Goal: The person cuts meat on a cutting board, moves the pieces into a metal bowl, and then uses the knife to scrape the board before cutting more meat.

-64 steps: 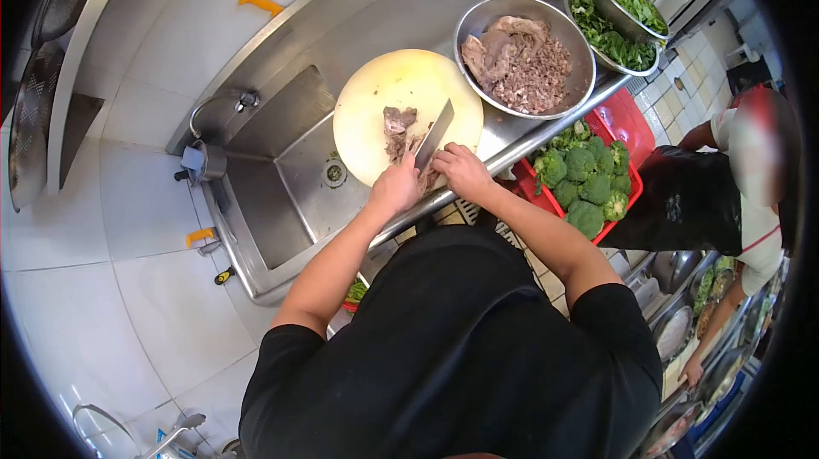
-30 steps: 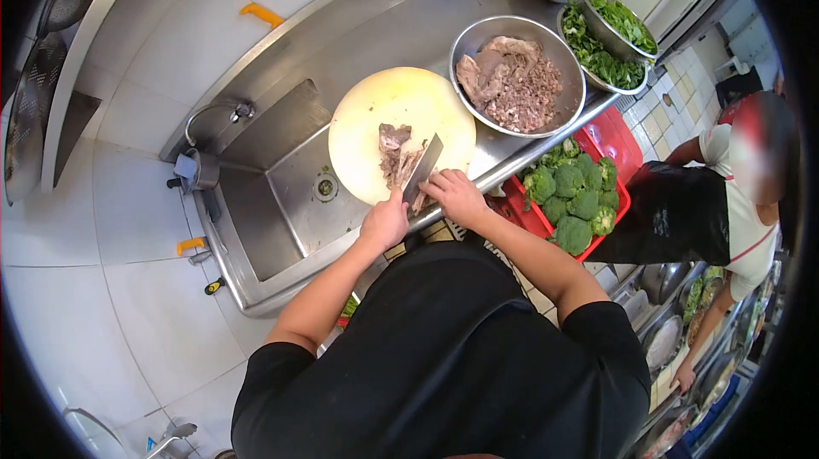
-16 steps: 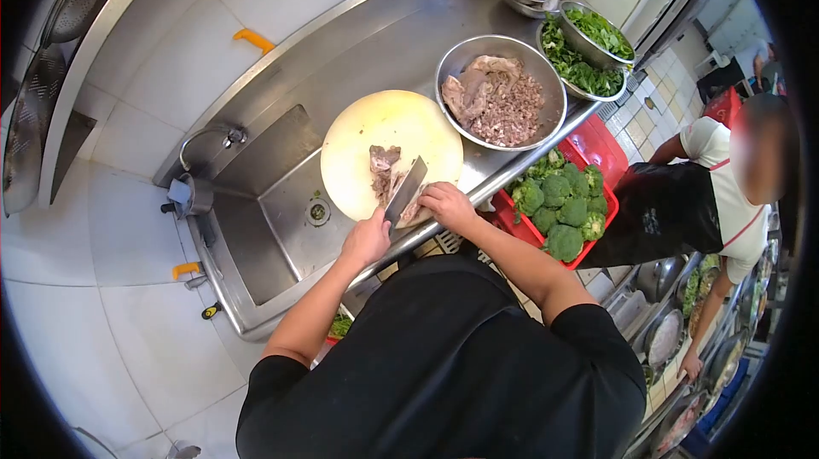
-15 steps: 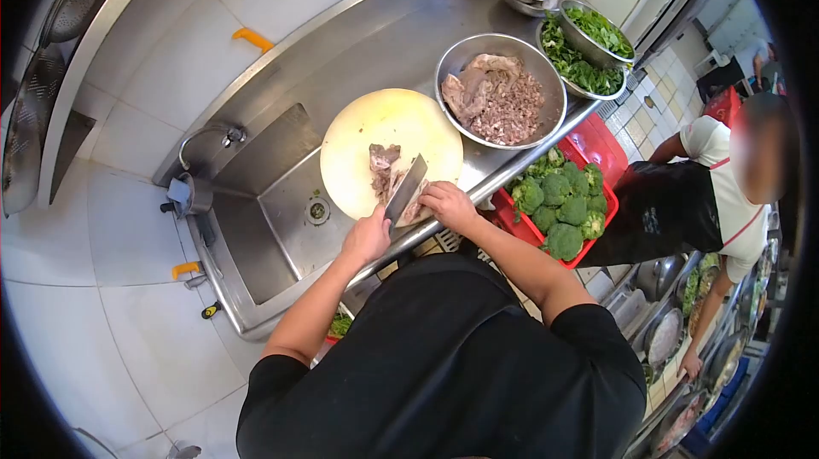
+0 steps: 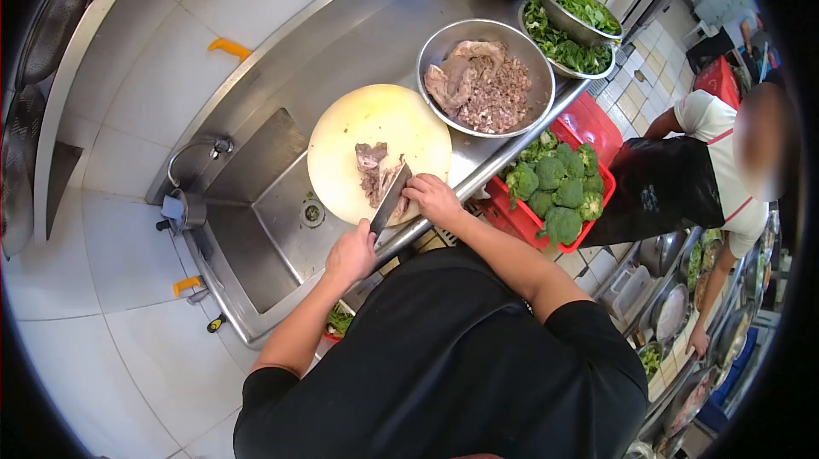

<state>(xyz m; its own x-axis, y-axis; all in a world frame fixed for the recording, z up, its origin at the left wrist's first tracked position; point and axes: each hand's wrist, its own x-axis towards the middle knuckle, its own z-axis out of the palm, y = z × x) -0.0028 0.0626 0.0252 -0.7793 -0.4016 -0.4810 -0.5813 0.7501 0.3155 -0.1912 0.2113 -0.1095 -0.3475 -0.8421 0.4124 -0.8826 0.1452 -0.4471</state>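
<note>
My left hand (image 5: 351, 256) is wrapped round the handle of a cleaver (image 5: 392, 203). Its broad blade stands on edge against a piece of meat (image 5: 404, 212) at the near right of a round, pale yellow cutting board (image 5: 343, 130). Curled fingers of my right hand (image 5: 433, 200) press on that meat just beside the blade, hiding part of it. Farther in on the board lies a greyish chunk with chopped bits (image 5: 370, 160). Right behind the board stands a steel bowl (image 5: 543, 88) of diced meat (image 5: 505, 94) with larger uncut pieces.
A steel sink (image 5: 256, 258) with a faucet (image 5: 220, 146) lies to the left. Bowls of leafy greens (image 5: 580, 7) stand at the counter's far right end. Below the edge sits a red crate (image 5: 597, 233) of broccoli (image 5: 559, 177). A co-worker (image 5: 682, 177) stands at the right.
The cleaver's blade has come down and turned steeper against the meat. My right hand stays beside it. The whole view has shifted slightly, moving the counter up and left.
</note>
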